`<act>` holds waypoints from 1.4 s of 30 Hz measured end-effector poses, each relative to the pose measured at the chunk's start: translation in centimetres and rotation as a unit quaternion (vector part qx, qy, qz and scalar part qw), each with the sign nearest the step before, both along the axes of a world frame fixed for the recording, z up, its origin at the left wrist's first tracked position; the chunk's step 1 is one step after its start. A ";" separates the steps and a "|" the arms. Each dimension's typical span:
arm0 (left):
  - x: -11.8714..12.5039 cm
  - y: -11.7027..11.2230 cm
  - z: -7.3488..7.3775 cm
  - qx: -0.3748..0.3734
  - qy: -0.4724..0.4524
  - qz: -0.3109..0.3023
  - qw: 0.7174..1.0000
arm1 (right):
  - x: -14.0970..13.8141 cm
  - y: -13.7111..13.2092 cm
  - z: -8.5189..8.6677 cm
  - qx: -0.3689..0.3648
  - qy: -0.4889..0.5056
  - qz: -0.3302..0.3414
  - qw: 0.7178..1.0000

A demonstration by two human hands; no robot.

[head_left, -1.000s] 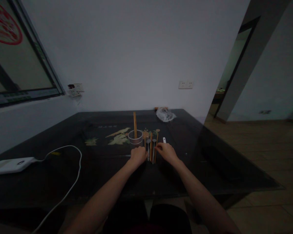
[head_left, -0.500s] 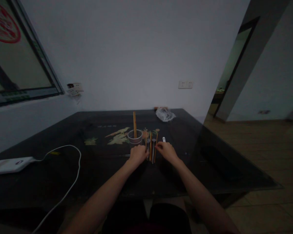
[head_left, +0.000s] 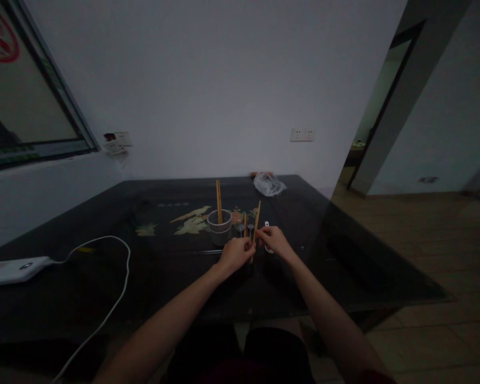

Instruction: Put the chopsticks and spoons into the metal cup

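Pale wooden chopsticks (head_left: 257, 213) stand tilted between my two hands. My left hand (head_left: 235, 253) is closed around their lower part. My right hand (head_left: 275, 240) pinches them from the right side. Just beyond my left fingers lie another chopstick (head_left: 246, 221) and two metal spoons (head_left: 240, 228), their lower parts hidden by that hand. A white spoon (head_left: 266, 224) lies beside the right hand, partly covered by it. To the left stands a clear cup (head_left: 220, 234) with a pair of chopsticks (head_left: 218, 197) upright in it.
The dark glossy table (head_left: 176, 288) carries a crumpled plastic bag (head_left: 269, 185) near the wall. At left lies a white power bank (head_left: 16, 270) with a white cable (head_left: 128, 266) looping over the front edge. A dark long object (head_left: 358, 261) rests at right.
My left hand has moved right, towards my right hand, and now grips the chopsticks too. Those chopsticks have been raised and tilted from their place in the row. The view has shifted slightly.
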State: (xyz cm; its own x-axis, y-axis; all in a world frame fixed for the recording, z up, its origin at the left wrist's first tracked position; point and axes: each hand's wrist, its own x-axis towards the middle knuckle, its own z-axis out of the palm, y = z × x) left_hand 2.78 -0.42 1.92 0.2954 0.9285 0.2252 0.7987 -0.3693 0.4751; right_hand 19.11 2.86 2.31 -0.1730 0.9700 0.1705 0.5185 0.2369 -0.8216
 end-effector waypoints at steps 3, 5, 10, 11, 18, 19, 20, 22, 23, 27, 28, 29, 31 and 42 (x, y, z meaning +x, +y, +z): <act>0.2 0.0 -0.3 -0.001 -0.006 -0.006 1.000 | 0.1 0.1 0.0 -0.015 0.010 -0.008 1.000; 0.3 0.1 -0.5 0.007 -0.005 -0.010 1.000 | 0.2 0.2 -0.1 -0.032 0.019 -0.010 0.999; 0.4 0.4 -0.8 0.023 -0.014 -0.033 0.999 | 0.2 0.5 -0.2 -0.061 0.061 0.006 0.996; 0.4 0.4 -0.8 0.023 -0.017 -0.040 0.999 | 0.2 0.5 -0.2 -0.062 0.070 0.011 0.996; 0.4 0.7 -0.4 0.039 0.008 -0.037 0.999 | 0.8 0.6 0.0 -0.055 0.045 -0.024 0.997; 0.4 0.7 -0.3 0.039 0.029 -0.026 0.998 | 0.9 0.6 0.1 -0.048 0.032 -0.037 0.998; 0.5 0.7 -0.1 0.039 0.053 -0.018 0.998 | 1.1 0.6 0.1 -0.041 0.018 -0.051 0.998; 0.6 0.7 0.0 0.045 0.100 -0.009 0.994 | 1.2 0.6 0.2 -0.026 -0.007 -0.070 0.997; 0.8 0.7 0.1 0.050 0.118 -0.009 0.992 | 1.2 0.6 0.2 -0.021 -0.020 -0.075 0.997; 1.2 0.4 0.4 0.048 0.171 -0.014 0.984 | 1.1 0.5 0.1 -0.006 -0.066 -0.079 0.995; 1.2 0.3 0.5 0.046 0.179 -0.015 0.983 | 1.0 0.5 0.1 -0.004 -0.074 -0.078 0.994; 1.2 0.3 0.5 0.044 0.185 -0.016 0.982 | 1.0 0.5 0.1 -0.002 -0.080 -0.077 0.994; 1.2 0.2 0.6 0.043 0.189 -0.012 0.981 | 1.0 0.5 0.0 0.000 -0.083 -0.075 0.994; 1.6 0.3 -0.4 0.075 0.209 -0.035 0.974 | 1.1 0.5 0.2 0.002 -0.100 -0.063 0.993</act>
